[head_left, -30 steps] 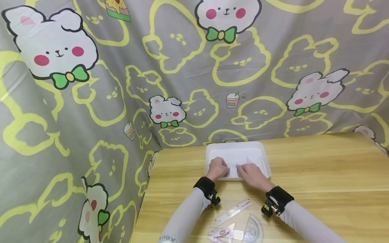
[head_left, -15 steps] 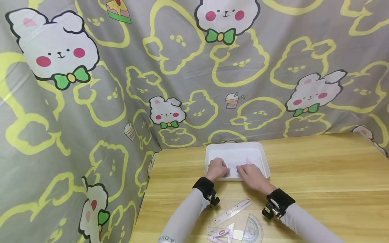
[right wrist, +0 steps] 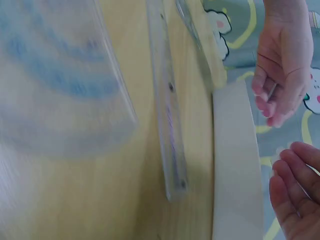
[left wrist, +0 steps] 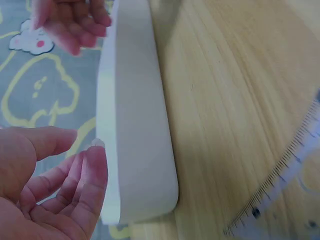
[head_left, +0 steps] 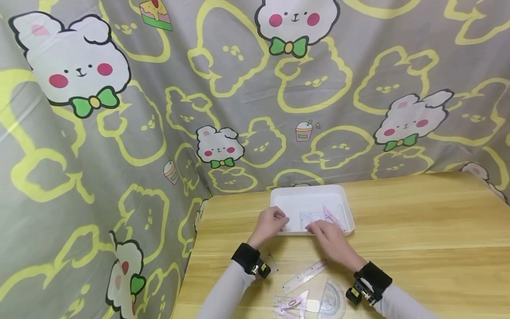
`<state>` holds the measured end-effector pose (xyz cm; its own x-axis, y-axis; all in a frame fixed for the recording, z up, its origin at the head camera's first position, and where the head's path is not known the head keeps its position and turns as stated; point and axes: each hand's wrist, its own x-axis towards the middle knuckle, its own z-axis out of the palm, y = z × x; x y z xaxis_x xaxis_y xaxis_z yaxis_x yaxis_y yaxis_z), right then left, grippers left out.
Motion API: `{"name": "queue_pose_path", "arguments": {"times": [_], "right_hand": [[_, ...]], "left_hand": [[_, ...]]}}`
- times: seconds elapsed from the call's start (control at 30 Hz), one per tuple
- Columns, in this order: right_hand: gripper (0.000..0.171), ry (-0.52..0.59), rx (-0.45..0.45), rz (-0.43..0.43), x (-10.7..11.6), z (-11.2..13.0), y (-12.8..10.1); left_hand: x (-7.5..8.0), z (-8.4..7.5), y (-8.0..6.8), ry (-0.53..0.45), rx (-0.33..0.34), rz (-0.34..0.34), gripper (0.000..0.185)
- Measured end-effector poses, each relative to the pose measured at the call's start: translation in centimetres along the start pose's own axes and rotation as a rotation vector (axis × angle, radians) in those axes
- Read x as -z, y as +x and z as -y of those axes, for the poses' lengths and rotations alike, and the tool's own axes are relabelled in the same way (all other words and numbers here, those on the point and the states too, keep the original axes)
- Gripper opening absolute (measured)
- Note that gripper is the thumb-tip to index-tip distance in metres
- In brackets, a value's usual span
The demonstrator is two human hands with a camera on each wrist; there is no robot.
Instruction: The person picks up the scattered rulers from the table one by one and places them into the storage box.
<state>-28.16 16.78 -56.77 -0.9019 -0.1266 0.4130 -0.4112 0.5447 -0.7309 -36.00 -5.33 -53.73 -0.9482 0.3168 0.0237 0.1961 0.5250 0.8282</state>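
Left hand: my left hand [head_left: 271, 221] has pulled back from the middle of the tray [head_left: 279, 199] to its near left edge; the fingers are loosely curled and apart, holding nothing, as the left wrist view shows.
Right hand: my right hand [head_left: 328, 237] has also come back toward me and now sits at the tray's near rim, fingertips just over the rim by the set squares; fingers relaxed, clamped on nothing.
Set squares: two clear set squares [head_left: 320, 217] lie flat in the tray's near right part, side by side. A second ago my hands covered them; now they lie open to view.
Table: the ruler [head_left: 304, 277] and protractor [head_left: 330, 301] lie on the wood [head_left: 418, 230] near my wrists, where they were before.
Backdrop: the bunny cloth [head_left: 159, 110] hangs behind and to the left.
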Motion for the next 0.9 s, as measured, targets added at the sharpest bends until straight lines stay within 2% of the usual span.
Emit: {"name": "queue_pose_path", "arguments": {"times": [0.17, 0.33, 0.43, 0.57, 0.67, 0.77, 0.9], "right_hand": [[0.02, 0.056, 0.039, 0.078, -1.7, 0.6, -0.5], [0.017, 0.078, 0.072, 0.179, -3.6, 0.8, -0.9], [0.019, 0.073, 0.053, 0.211, -4.5, 1.1, -1.2], [0.02, 0.066, -0.002, 0.256, -5.6, 1.8, -1.5], [0.025, 0.042, -0.014, 0.29, -6.4, 2.6, -1.6], [0.035, 0.01, 0.0, 0.315, -7.1, 3.6, -1.5], [0.033, -0.001, 0.011, 0.35, -7.9, 4.8, -1.2]], "left_hand": [[1.7, 0.9, -2.1, 0.048, -0.016, -0.017, 0.015], [3.3, 2.3, -4.8, 0.152, -0.014, 0.032, 0.02], [3.8, 3.2, -6.4, 0.238, 0.017, 0.053, 0.032], [3.8, 4.2, -8.3, 0.341, 0.113, 0.065, 0.054], [3.4, 4.4, -9.4, 0.38, 0.166, 0.066, 0.063], [2.8, 4.4, -10.2, 0.426, 0.165, 0.042, 0.071], [2.0, 4.8, -10.9, 0.503, 0.126, -0.017, 0.076]]}}
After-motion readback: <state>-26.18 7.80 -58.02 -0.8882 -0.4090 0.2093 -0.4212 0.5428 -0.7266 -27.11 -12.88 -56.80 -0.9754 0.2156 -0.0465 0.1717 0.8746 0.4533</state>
